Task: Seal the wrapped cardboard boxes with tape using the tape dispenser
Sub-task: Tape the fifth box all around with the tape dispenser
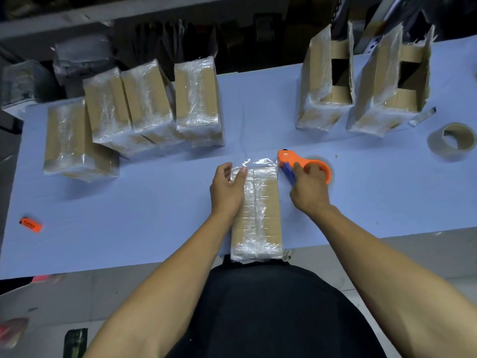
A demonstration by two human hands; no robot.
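A long cardboard box wrapped in clear film [260, 215] lies on the blue table [154, 215] right in front of me, its near end at the table's front edge. My left hand [227, 189] rests on the box's far left side, thumb on top and fingers relaxed. My right hand [308, 192] grips the orange tape dispenser [291, 161], which touches the box's far right corner. A strip of clear tape shines across the box's far end.
Several wrapped boxes [152, 104] stand at the back left. Two wrapped boxes with open flaps [325, 81] stand at the back right. A spare tape roll [451, 142] lies at the right. An orange lighter [31, 224] lies at the front left.
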